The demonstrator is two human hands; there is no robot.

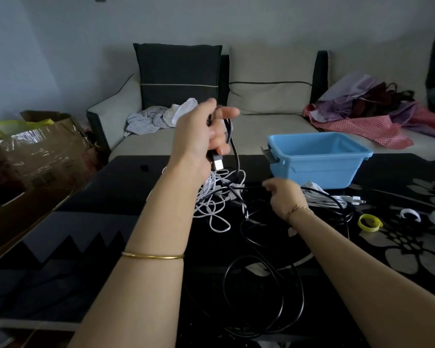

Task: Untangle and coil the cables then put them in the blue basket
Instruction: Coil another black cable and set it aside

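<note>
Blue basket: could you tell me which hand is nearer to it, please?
Right. The right hand is low in front of the blue basket; the left hand is raised farther left.

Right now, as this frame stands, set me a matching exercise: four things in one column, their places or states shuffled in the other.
Things
1. black cable
2. white cables
3. basket
4. yellow ring

Places or states
A. lying on the table, nearer than the basket
B. held up in the left hand
C. standing at the table's far side, nothing seen inside
D. in a tangled heap on the table

Pairs: 1-B, 2-D, 3-C, 4-A
</note>
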